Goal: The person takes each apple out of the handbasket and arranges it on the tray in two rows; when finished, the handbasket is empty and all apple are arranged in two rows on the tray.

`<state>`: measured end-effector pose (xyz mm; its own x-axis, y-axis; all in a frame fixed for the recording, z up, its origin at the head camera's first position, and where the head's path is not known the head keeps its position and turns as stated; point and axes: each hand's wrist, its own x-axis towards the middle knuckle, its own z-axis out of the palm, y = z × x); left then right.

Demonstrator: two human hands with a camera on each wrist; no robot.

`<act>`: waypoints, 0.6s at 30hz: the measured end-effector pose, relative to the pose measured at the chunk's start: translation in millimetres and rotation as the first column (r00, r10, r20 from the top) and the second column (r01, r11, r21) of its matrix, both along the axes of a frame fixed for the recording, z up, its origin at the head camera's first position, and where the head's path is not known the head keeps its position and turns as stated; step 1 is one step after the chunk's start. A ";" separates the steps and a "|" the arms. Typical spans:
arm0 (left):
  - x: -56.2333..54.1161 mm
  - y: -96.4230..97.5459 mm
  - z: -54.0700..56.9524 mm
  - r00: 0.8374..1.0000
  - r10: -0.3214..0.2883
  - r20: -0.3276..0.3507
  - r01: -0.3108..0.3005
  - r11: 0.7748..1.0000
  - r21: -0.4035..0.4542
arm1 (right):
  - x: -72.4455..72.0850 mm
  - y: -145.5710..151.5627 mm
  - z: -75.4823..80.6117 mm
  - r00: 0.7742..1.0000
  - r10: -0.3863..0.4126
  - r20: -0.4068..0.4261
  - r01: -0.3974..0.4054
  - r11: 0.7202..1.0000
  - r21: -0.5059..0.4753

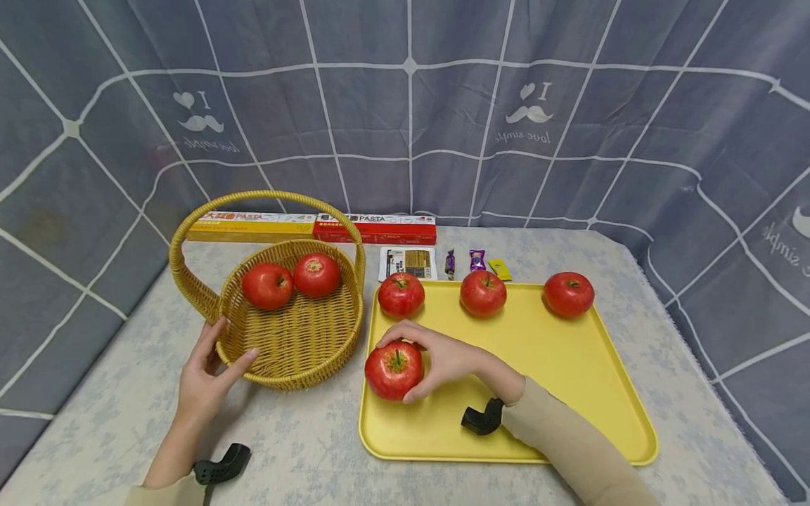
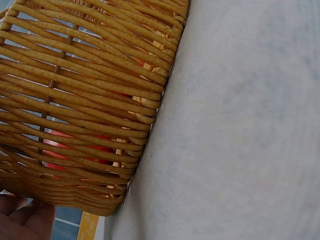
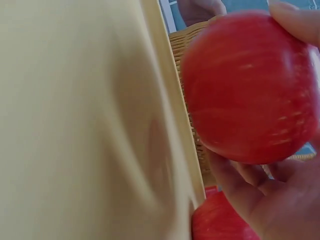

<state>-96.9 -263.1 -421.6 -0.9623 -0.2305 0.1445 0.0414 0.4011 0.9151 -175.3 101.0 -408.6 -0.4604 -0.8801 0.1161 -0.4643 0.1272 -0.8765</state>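
My right hand grips a red apple near the left edge of the yellow tray. In the right wrist view, thumb and fingers wrap the apple, which looks raised off the tray surface. On the left, a round wicker basket with a tall handle stands on the table. My left hand holds its near-left rim, fingers at the outside and thumb over the edge. Two apples, one at the left and one at the right, lie inside toward the back.
Along the tray's far edge sit three apples: left, middle and right. Behind are a yellow pasta box, a red pasta box, a flat white packet and small wrapped sweets. A grey curtain surrounds the table.
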 end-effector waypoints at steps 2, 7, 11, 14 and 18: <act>0.0 -0.1 0.2 1.000 0.000 -0.003 0.000 1.000 -0.001 | 1.4 0.8 -1.5 0.999 0.033 0.019 -0.033 0.999 0.014; 0.3 -0.1 0.5 1.000 -0.002 -0.002 0.002 1.000 0.000 | 5.2 0.2 -3.2 0.993 0.100 0.056 -0.103 0.993 0.052; 0.3 0.0 0.7 1.000 -0.004 0.006 0.004 1.000 0.000 | 7.0 -1.0 -4.6 0.989 0.136 0.059 -0.139 0.988 0.067; 0.2 0.1 0.8 1.000 -0.005 0.005 0.005 1.000 0.000 | 7.8 -1.3 -5.0 0.984 0.165 0.066 -0.170 0.983 0.067; 0.0 -0.2 0.5 1.000 -0.004 0.000 0.004 1.000 0.003 | 8.2 -1.3 -4.6 0.978 0.186 0.095 -0.194 0.978 0.078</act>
<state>-96.9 -263.3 -421.0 -0.9632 -0.2271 0.1438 0.0430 0.3982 0.9163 -167.1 99.8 -413.2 -0.2888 -0.9574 0.0029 -0.4101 0.1210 -0.9040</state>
